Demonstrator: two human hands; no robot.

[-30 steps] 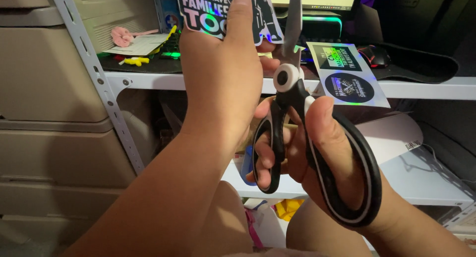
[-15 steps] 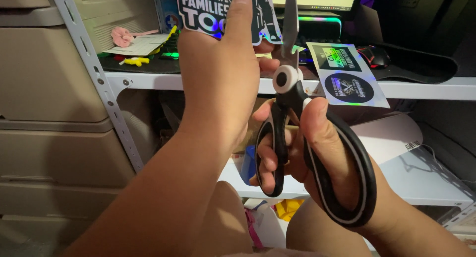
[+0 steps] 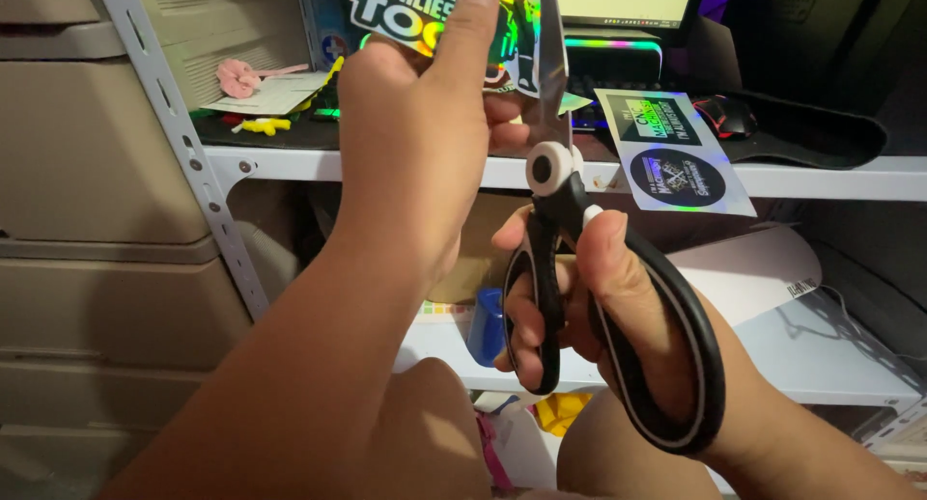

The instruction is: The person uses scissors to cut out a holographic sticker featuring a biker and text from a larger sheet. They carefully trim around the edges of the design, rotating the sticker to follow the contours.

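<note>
Up close, left hand (image 3: 415, 143) pinches one glossy holographic sticker sheet (image 3: 425, 13), dark with an iridescent edge, held upright at far centre. Right hand (image 3: 589, 307) grips one pair of scissors (image 3: 560, 230): smooth black loop handles with a pale rim, round white pivot, steel blades nearly together, pointing up just right of the sheet. One more flat sticker sheet (image 3: 676, 157), with two dark printed shapes, overhangs the white metal shelf (image 3: 821, 180) to the right.
</note>
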